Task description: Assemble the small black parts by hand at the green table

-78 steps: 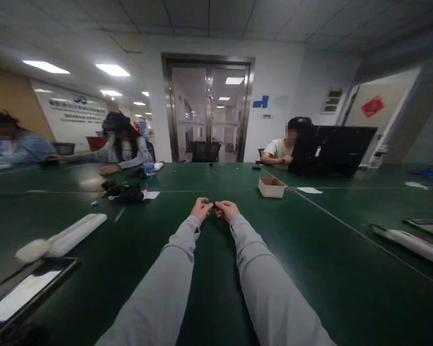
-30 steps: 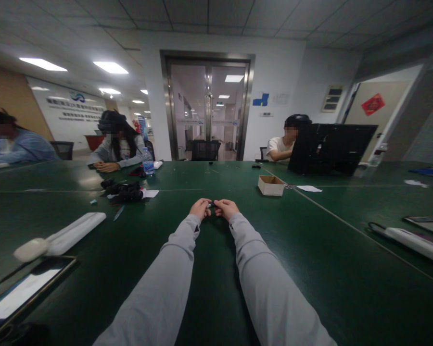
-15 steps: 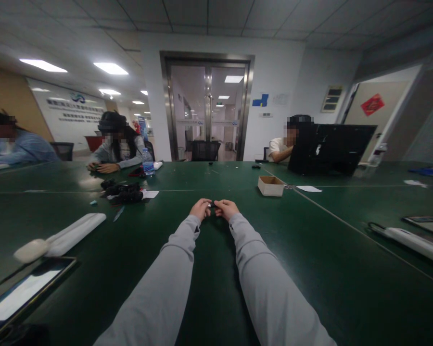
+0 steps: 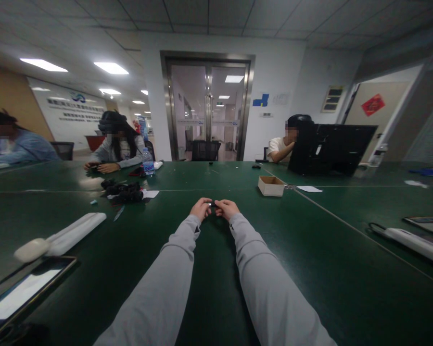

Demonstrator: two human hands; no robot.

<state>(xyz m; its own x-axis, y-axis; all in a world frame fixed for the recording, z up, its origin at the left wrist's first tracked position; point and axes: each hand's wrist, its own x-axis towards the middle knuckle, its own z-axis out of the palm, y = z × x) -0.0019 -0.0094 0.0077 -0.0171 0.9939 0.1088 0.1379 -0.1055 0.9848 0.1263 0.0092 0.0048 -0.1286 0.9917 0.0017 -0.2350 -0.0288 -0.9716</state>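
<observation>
Both arms reach straight ahead over the green table [image 4: 216, 269]. My left hand [image 4: 201, 209] pinches one end of a small dark object with a shiny, silvery part [image 4: 212, 204]. From the other side, the fingertips of my right hand [image 4: 227, 209] are closed on the same object. It is too small and too covered by the fingers for me to name its kind. The two hands are held close together, fingertips nearly meeting around it.
Ahead to the right stands a small open box [image 4: 271, 186]. Leftward lie black gear [image 4: 124, 191], a pen [image 4: 119, 213], a white power strip [image 4: 75, 234] and a phone [image 4: 29, 293]. A water bottle [image 4: 147, 162] and a monitor [image 4: 332, 149] stand farther back; other people sit across.
My hands stay in nearly the same place, with the small object slightly shifted between the fingertips. A person across the table at left has moved their hands a little.
</observation>
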